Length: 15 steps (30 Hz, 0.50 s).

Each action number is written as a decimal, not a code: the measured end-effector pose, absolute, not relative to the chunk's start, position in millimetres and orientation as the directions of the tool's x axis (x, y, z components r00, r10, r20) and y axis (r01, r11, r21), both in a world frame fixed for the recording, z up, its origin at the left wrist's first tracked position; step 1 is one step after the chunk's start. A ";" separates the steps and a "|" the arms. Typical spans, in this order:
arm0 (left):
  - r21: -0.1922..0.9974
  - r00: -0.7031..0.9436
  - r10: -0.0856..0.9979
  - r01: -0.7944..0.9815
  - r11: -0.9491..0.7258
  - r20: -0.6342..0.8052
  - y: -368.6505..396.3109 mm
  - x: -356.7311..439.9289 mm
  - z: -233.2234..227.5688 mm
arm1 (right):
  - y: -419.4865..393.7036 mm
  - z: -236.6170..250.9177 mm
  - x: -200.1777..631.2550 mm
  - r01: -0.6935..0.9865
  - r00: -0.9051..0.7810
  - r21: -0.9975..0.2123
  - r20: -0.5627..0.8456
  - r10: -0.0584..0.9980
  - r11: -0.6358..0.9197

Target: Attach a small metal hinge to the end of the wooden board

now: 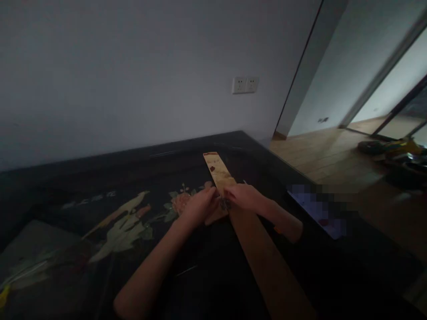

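A long, flat tan strip (pixel 263 253) lies slanting across the dark table, from the near edge toward the wall. Its far part is lighter and bears a dark red mark and faint markings. Around its middle, my left hand (pixel 203 204) is closed, fingertips pinched at the strip's left edge. My right hand (pixel 245 196) comes in from the right, its fingers curled closed on the strip, close to the left fingertips. Below the left hand a short tan piece (pixel 217 218) sticks out. Between the hands is a small greyish patterned spot; dim light hides its detail.
The glossy black table (pixel 187 284) carries a flower print and pale leaf shapes (pixel 123 231). To the right lies a flat pale-purple object (pixel 313 211), partly pixelated. Behind stands a wall with two sockets (pixel 245 85). Past the table's right edge, dark items (pixel 405 155) sit on the wooden floor.
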State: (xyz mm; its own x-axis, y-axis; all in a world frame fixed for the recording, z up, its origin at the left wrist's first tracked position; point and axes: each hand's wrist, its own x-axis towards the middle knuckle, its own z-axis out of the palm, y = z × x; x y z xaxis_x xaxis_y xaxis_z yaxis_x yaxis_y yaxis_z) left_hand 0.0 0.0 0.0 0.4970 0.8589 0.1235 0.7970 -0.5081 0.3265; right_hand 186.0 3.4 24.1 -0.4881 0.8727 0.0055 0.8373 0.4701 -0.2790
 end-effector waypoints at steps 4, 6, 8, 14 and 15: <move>0.221 0.551 0.827 0.798 -0.561 0.109 -1.7 1.6 -7.3 | 2.1 17.9 182.0 0.849 -0.485 -0.244 -0.006 0.875 0.469; 0.140 0.580 0.806 0.794 -0.592 0.118 -1.5 2.9 -9.2 | 2.3 18.3 181.2 0.850 -0.484 -0.245 -0.009 0.875 0.467; 0.060 0.606 0.787 0.786 -0.615 0.117 -0.6 3.4 -10.2 | 3.3 19.0 180.9 0.846 -0.488 -0.252 -0.013 0.873 0.469; -0.038 0.651 0.751 0.758 -0.651 0.112 3.9 1.3 -13.0 | 9.2 14.4 184.0 0.821 -0.518 -0.292 -0.020 0.855 0.490; -0.047 0.659 0.744 0.751 -0.659 0.110 4.7 1.3 -13.1 | 10.3 13.2 184.9 0.815 -0.526 -0.299 -0.022 0.850 0.496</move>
